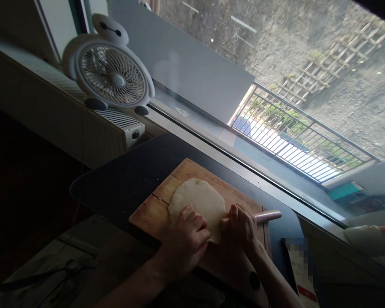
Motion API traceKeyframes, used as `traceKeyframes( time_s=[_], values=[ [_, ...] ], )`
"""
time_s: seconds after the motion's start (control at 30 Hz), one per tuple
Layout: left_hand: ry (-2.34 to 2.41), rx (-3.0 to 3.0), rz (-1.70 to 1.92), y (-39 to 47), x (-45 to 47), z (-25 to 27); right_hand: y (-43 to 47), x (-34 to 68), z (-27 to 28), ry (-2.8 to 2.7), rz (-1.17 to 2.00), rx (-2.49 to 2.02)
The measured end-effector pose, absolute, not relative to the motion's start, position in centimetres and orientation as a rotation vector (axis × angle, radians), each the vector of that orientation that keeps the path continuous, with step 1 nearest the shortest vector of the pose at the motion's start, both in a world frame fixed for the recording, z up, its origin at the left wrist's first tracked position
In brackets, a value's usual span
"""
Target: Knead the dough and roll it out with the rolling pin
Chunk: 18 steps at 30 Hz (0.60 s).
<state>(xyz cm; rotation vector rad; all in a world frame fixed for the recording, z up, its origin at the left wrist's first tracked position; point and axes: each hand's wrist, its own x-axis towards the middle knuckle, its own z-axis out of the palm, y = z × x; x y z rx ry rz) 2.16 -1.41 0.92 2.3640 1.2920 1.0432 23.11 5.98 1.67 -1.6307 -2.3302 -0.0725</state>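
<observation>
One dough round (pixel 197 196): left hand (pixel 191 233) on it, grip unclear; right hand (pixel 243 223) gripping rolling pin (pixel 268 216).

- Far right: broad glass window (pixel 211 85), bright with daylight; dark metal-barred railing (pixel 294 139) beyond.
- Far left: white slatted radiator (pixel 105 137).
- Near: black round-cornered table (pixel 128 175) in shadow.

The left hand (pixel 190 234) is half curled, the right hand (pixel 244 223) wrapped round.

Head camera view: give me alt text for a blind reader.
A person's left hand touches a flat dough round on a wooden cutting board; the right hand grips a rolling pin. A white fan stands on a radiator.
</observation>
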Motion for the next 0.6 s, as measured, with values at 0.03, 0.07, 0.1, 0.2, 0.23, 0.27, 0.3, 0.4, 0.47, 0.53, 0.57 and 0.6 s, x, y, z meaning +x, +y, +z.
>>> traceKeyframes(
  time_s=[0.03, 0.07, 0.1, 0.2, 0.23, 0.27, 0.3, 0.4, 0.47, 0.53, 0.57, 0.6],
  values=[
    [1.295, 2.365, 1.047, -1.4, 2.2, 0.9, 7.1, 22.4, 2.0, -2.296, -0.064, -1.720],
    [1.297, 2.366, 1.051, -1.4, 2.2, 0.9, 8.2, 21.6, 2.3, -2.253, -0.051, -1.814],
    [1.298, 2.369, 1.056, -1.4, 2.2, 0.9, 9.3, 20.8, 2.7, -2.203, -0.031, -1.905],
    [1.308, 2.366, 1.064, -1.4, 2.5, 0.7, 10.9, 18.8, 3.5, -2.093, 0.051, -2.042],
    [1.321, 2.359, 1.070, -1.4, 2.7, 0.6, 10.5, 18.5, 3.6, -2.083, 0.067, -2.032],
    [1.340, 2.346, 1.076, -1.4, 2.8, 0.5, 9.6, 18.4, 3.5, -2.088, 0.078, -2.002],
    [1.362, 2.329, 1.084, -1.4, 3.0, 0.3, 8.3, 18.5, 3.3, -2.102, 0.080, -1.960],
    [1.402, 2.283, 1.097, -1.6, 3.5, -0.1, 4.4, 19.3, 2.6, -2.153, 0.078, -1.848],
    [1.399, 2.279, 1.088, -1.7, 3.6, -0.2, 3.6, 20.0, 2.5, -2.154, 0.031, -1.807],
    [1.387, 2.290, 1.075, -1.7, 3.6, -0.1, 5.1, 20.6, 2.9, -2.114, -0.026, -1.806],
    [1.383, 2.295, 1.071, -1.7, 3.5, 0.0, 6.3, 20.9, 3.1, -2.088, -0.035, -1.830],
    [1.380, 2.299, 1.069, -1.7, 3.4, 0.1, 7.6, 21.2, 3.3, -2.067, -0.021, -1.865]
  ],
)
